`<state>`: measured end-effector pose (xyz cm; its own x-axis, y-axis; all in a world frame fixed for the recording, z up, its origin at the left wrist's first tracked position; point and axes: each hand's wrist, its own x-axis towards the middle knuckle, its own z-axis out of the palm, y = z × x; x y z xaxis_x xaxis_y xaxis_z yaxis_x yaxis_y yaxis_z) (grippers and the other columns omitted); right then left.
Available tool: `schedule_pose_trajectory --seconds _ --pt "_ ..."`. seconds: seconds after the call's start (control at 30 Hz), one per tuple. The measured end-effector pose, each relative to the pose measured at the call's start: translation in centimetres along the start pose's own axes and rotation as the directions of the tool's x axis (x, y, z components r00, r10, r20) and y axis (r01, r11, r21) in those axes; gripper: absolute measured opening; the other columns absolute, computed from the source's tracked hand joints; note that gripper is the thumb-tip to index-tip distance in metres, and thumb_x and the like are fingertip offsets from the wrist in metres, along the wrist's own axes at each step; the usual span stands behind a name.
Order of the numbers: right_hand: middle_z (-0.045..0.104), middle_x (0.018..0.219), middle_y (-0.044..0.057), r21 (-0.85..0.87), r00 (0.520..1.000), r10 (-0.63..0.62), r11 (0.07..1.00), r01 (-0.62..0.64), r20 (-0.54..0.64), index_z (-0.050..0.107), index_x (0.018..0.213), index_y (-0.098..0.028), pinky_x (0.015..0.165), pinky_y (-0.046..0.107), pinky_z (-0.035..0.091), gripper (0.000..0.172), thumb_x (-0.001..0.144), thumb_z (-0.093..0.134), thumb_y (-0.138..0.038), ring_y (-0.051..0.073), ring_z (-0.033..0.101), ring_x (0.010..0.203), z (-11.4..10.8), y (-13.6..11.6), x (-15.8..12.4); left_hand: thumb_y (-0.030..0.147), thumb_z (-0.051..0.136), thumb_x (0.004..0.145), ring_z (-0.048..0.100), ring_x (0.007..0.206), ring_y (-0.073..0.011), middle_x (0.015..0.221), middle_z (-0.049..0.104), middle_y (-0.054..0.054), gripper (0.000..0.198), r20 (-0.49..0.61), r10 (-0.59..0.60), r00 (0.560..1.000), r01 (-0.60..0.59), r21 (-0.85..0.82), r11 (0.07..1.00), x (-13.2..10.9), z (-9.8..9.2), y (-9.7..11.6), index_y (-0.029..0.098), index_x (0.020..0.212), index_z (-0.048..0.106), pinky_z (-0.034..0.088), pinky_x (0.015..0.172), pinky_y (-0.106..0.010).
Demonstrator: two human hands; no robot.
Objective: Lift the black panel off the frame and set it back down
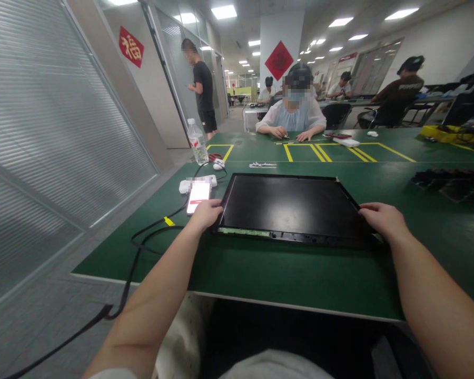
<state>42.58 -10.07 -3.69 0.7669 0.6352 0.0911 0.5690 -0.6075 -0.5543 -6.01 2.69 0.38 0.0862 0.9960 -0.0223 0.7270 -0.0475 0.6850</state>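
A flat black display panel (288, 205) with a dark frame lies in front of me on the green table (292, 279). Along its near edge runs a strip of green circuit board (243, 231). My left hand (207, 215) grips the panel's left edge, thumb on top and the other fingers hidden below. At the right edge my right hand (383, 218) holds the frame the same way, its fingers closed and partly out of sight. Just beyond my left hand lies a phone (199, 197) with a lit screen.
A white power strip (185, 185), a black cable (136, 252), a water bottle (198, 142) and a white mouse-like object (218, 164) are at the left. Dark parts (450, 184) lie at the right. Across the table sits a person (294, 113); yellow tape (319, 152) marks the far side.
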Motion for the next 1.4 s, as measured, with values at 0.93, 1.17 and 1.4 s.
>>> schedule_pose_trajectory --seconds 0.93,1.17,1.4 --pt "0.079 0.103 0.010 -0.044 0.999 0.029 0.999 -0.028 0.035 0.080 0.092 -0.024 0.080 0.036 0.054 0.025 0.073 0.068 -0.034 0.029 0.072 0.098 -0.5 -0.6 -0.2 -0.002 0.070 0.081 0.075 0.065 -0.0174 0.097 0.083 -0.007 0.078 0.178 -0.263 0.948 0.299 -0.780 0.550 -1.1 0.7 2.0 0.021 0.155 0.059 0.064 0.065 -0.028" --pt "0.079 0.095 0.009 -0.031 1.000 -0.007 0.999 0.007 -0.004 0.080 0.089 -0.025 0.076 0.038 0.054 0.025 0.068 0.069 -0.035 0.029 0.072 0.091 0.1 0.1 0.4 -0.001 0.070 0.082 0.076 0.068 -0.0181 0.099 0.083 -0.008 0.079 0.185 -0.272 0.944 0.311 -0.774 0.551 -1.2 0.6 2.3 0.022 0.156 0.058 0.064 0.065 -0.028" --pt "0.079 0.103 0.010 -0.053 1.000 0.023 0.998 -0.022 0.018 0.080 0.092 -0.024 0.078 0.036 0.054 0.026 0.071 0.069 -0.034 0.028 0.072 0.094 -0.3 -0.6 -0.3 -0.001 0.067 0.084 0.075 0.066 -0.0177 0.100 0.083 -0.008 0.077 0.181 -0.275 0.944 0.309 -0.773 0.554 -1.3 0.6 2.3 0.022 0.156 0.057 0.064 0.067 -0.029"
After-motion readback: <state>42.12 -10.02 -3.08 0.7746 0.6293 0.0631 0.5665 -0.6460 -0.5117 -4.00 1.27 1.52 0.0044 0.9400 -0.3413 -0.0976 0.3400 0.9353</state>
